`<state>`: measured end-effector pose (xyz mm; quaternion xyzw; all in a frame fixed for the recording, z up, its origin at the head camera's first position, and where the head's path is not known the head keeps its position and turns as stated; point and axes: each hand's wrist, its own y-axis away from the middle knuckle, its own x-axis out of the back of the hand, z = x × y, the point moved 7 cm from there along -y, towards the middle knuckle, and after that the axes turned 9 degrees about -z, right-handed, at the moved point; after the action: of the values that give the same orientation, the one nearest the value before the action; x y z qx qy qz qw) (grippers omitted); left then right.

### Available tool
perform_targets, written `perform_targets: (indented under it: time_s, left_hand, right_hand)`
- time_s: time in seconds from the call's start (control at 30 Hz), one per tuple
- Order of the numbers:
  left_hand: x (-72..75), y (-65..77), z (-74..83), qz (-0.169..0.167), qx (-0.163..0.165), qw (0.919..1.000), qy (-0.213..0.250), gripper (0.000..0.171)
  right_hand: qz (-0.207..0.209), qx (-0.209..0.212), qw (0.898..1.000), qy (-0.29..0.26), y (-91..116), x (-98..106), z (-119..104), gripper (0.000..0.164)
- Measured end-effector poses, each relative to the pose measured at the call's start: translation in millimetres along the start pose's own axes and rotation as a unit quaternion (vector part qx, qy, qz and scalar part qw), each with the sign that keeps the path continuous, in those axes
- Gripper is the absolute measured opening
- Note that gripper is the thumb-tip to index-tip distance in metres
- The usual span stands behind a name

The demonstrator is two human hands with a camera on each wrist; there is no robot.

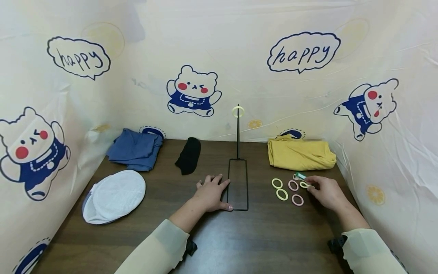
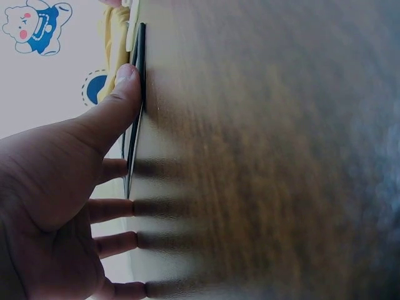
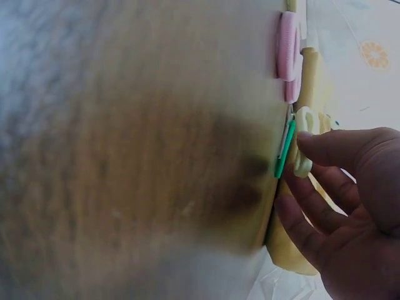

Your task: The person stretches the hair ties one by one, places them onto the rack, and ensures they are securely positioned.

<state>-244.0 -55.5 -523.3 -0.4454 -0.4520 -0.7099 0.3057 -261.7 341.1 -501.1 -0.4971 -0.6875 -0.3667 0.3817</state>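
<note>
My left hand (image 1: 210, 193) lies with fingers spread on the table, its thumb and forefinger touching the left side of a black wire stand (image 1: 238, 137) with a rectangular base. A pale yellow hair tie (image 1: 242, 110) hangs near the top of the upright. At the right, my right hand (image 1: 326, 192) pinches another pale yellow hair tie (image 3: 303, 164) between thumb and fingers. Close beside those fingertips is a small green item (image 3: 285, 150) with a metal part. Two yellow hair ties (image 1: 282, 195) and two pink ones (image 1: 297, 200) lie to the left of this hand.
A folded yellow cloth (image 1: 301, 154) lies behind the hair ties. On the left are a folded blue cloth (image 1: 135, 150), a black sock (image 1: 189, 156) and a white cap (image 1: 118, 196). Printed fabric walls (image 1: 239, 23) border the brown table (image 1: 267, 243) at the back and sides.
</note>
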Motion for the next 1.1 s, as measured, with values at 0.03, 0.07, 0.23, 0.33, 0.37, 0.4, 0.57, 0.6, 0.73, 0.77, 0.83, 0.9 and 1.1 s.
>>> perform_targets:
  time_s: [0.03,0.07,0.23,0.33,0.37,0.4,0.57,0.6,0.73,0.77,0.83,0.9,1.1]
  left_hand:
    - [-0.1,0.1,-0.1,0.000,0.000,1.0000,0.000,0.103]
    - [-0.2,0.1,-0.2,0.000,0.000,1.0000,0.001,0.103]
    - [-0.4,-0.7,0.0,0.000,-0.002,1.0000,0.001,0.103]
    - [-0.5,-1.1,-0.4,0.002,-0.002,1.0000,0.000,0.103]
    - [-0.6,-1.0,-0.6,0.003,-0.002,1.0000,0.000,0.103]
    - [-0.8,-1.1,-0.8,0.003,-0.002,1.0000,0.000,0.103]
    - [-1.2,-1.0,-0.9,0.003,-0.003,1.0000,-0.001,0.103]
    - [-1.2,-0.9,-0.9,0.004,-0.003,1.0000,-0.001,0.103]
    - [-1.2,-0.8,-0.4,0.005,-0.004,1.0000,-0.001,0.103]
    - [-1.2,-0.9,-0.4,0.005,-0.004,1.0000,0.000,0.103]
    - [-1.3,-1.3,-0.3,0.005,-0.004,1.0000,0.001,0.103]
    - [-1.4,-1.6,-0.1,0.006,-0.005,1.0000,0.002,0.102]
    - [-2.0,-1.0,-0.2,0.004,-0.004,1.0000,0.001,0.103]
  right_hand:
    - [0.005,0.001,1.000,0.000,0,1,-1,0.026]
    - [0.010,0.003,1.000,-0.001,0,3,-2,0.026]
    - [0.041,0.032,0.999,-0.005,3,10,-11,0.025]
    - [0.062,0.056,0.996,-0.002,5,14,-18,0.025]
    - [0.069,0.063,0.996,0.001,5,15,-20,0.025]
    - [0.075,0.068,0.995,0.002,6,17,-22,0.025]
    - [0.097,0.087,0.991,0.003,8,24,-36,0.024]
    - [0.102,0.091,0.991,0.001,8,26,-40,0.024]
    - [0.125,0.120,0.985,0.005,10,32,-55,0.024]
    - [0.131,0.129,0.983,0.007,10,33,-59,0.024]
    - [0.145,0.143,0.979,0.014,11,37,-67,0.024]
    - [0.155,0.155,0.975,0.018,12,40,-74,0.024]
    - [0.167,0.182,0.969,0.015,12,45,-95,0.026]
